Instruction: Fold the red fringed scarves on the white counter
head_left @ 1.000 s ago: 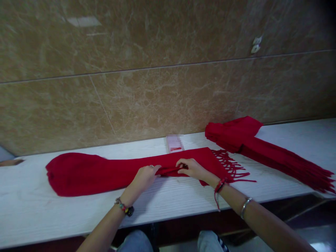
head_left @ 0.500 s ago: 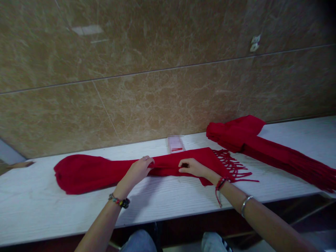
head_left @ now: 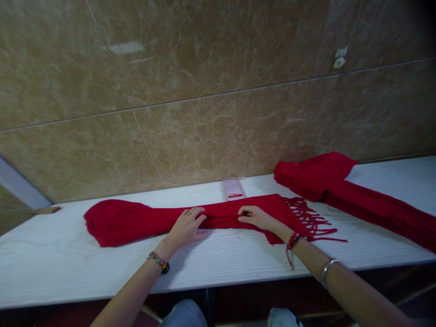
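Observation:
A long red scarf (head_left: 126, 222) lies folded into a narrow strip on the white tabletop, its fringe spread out at the right end and its left end wider. My left hand (head_left: 187, 225) rests on the strip's middle, its thumb apart from the curled fingers and lying near the lower edge. To the right, my right hand (head_left: 255, 217) pinches a fold of the same scarf between thumb and fingertips. A lengthwise crease runs between both hands.
A second red scarf (head_left: 357, 193), bundled and folded, lies at the right against the brown marbled wall (head_left: 218, 131). Behind the strip sits a small pinkish packet (head_left: 233, 188), partly blurred. The white table's front edge (head_left: 190, 287) runs just before my knees.
My left hand has loosened its pinch, and its thumb has come away from the fingers. My right hand keeps its hold. The whole view has shifted slightly.

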`<state>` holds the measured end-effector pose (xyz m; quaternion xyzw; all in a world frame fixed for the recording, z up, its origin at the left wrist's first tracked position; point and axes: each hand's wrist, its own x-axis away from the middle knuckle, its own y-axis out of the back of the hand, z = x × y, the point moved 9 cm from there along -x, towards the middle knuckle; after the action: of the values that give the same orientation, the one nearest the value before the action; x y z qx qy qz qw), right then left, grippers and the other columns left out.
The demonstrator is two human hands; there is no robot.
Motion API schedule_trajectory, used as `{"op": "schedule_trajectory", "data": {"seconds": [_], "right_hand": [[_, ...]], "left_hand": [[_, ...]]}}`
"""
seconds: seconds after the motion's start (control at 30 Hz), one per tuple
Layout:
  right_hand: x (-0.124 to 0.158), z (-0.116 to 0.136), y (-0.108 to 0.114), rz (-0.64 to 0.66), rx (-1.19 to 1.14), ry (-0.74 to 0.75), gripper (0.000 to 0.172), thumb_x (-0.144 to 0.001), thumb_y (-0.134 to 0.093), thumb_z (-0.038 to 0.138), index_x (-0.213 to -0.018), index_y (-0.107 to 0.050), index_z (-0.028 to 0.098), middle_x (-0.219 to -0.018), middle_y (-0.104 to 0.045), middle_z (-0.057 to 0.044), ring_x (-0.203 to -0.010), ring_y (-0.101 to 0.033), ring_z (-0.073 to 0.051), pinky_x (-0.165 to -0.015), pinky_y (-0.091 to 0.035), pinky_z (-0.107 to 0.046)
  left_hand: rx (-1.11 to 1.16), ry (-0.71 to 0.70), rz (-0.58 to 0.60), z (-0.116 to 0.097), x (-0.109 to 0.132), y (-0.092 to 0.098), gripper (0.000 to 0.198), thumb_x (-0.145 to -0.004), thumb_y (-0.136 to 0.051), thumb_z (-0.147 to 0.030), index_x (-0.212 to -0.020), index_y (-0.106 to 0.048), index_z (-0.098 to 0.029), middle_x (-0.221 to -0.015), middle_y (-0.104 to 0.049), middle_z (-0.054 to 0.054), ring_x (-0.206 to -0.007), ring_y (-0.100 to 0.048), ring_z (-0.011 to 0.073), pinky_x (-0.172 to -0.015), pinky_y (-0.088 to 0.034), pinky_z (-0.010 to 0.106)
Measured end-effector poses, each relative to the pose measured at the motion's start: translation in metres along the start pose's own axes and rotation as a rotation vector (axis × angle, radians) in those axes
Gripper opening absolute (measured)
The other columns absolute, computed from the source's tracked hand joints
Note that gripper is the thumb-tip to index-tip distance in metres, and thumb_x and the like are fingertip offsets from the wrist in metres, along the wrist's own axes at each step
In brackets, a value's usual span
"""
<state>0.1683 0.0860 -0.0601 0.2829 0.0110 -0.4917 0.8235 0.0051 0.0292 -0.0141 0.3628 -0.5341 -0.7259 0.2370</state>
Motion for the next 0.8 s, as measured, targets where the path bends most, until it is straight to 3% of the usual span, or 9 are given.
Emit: {"op": "schedule_trajectory", "data": {"seconds": [0.13,0.33,0.5,0.67,0.8], "right_hand": [[0.0,-0.001,0.001,-0.006,-0.006,-0.005,0.02,-0.07,-0.057,0.037,-0.07,-0.054,0.017,-0.066,-0.052,0.002,-0.061,-0.047,-0.012,-0.058,-0.039,-0.025],[-0.001,0.001,0.001,-0.021,-0.019,-0.009,0.018,-0.07,-0.056,0.034,-0.07,-0.053,0.017,-0.067,-0.052,0.001,-0.062,-0.048,-0.012,-0.059,-0.038,-0.025],[0.0,0.002,0.002,-0.028,0.01,-0.009,0.016,-0.07,-0.055,0.032,-0.071,-0.052,0.017,-0.067,-0.051,0.002,-0.061,-0.045,-0.012,-0.057,-0.036,-0.025],[0.002,0.004,0.004,-0.045,0.035,0.0,0.013,-0.071,-0.053,0.031,-0.07,-0.051,0.018,-0.066,-0.05,0.002,-0.06,-0.045,-0.012,-0.056,-0.036,-0.025],[0.003,0.004,0.003,-0.041,0.068,0.007,0.013,-0.072,-0.053,0.031,-0.071,-0.051,0.018,-0.066,-0.05,0.002,-0.061,-0.044,-0.012,-0.056,-0.035,-0.024]], "left_hand": [[-0.121,0.116,-0.013,0.009,-0.006,-0.006,0.018,-0.077,-0.053,-0.021,-0.094,-0.055,-0.016,-0.116,-0.047,0.012,-0.106,-0.045,0.0234,-0.087,-0.04,0.039],[-0.162,0.075,-0.021,0.015,-0.018,0.001,0.02,-0.083,-0.04,-0.014,-0.09,-0.059,-0.017,-0.11,-0.051,0.008,-0.096,-0.05,0.018,-0.081,-0.043,0.031],[-0.309,0.297,-0.078,0.035,-0.013,0.013,0.025,-0.08,-0.038,-0.009,-0.093,-0.058,-0.017,-0.105,-0.055,0.009,-0.089,-0.053,0.0208,-0.076,-0.043,0.033],[-0.408,0.439,-0.089,0.072,0.013,0.029,0.027,-0.077,-0.036,-0.007,-0.091,-0.058,-0.016,-0.104,-0.056,0.009,-0.091,-0.053,0.0225,-0.075,-0.04,0.034],[-0.489,0.501,-0.052,0.124,0.049,0.056,0.026,-0.076,-0.038,-0.011,-0.089,-0.059,-0.015,-0.097,-0.059,0.011,-0.09,-0.053,0.0254,-0.075,-0.039,0.037]]}}
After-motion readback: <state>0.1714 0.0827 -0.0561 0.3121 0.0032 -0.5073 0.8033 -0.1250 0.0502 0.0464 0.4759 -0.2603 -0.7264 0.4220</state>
